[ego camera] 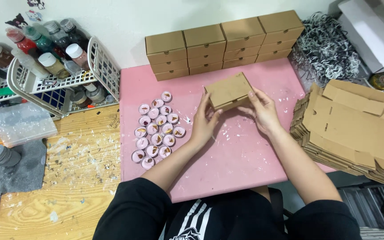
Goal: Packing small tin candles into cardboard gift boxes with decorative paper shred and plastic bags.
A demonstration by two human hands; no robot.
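Note:
Both hands hold a small brown cardboard box (228,90) just above a pink mat (227,155). My left hand (204,122) grips its left and near side, fingers curled up against the front edge. My right hand (262,111) clasps its right side, fingers over the lid. The box is closed and tilted slightly. To the left of my left hand lies a cluster of several small pink tealight candles (157,131) with dried flower bits on top.
Folded brown boxes (223,42) are stacked in rows at the mat's far edge. A pile of flat unfolded cardboard blanks (356,129) lies right. Shredded black-and-white paper (327,49) sits behind it. A white rack of bottles (54,62) stands left on a wooden table (67,186).

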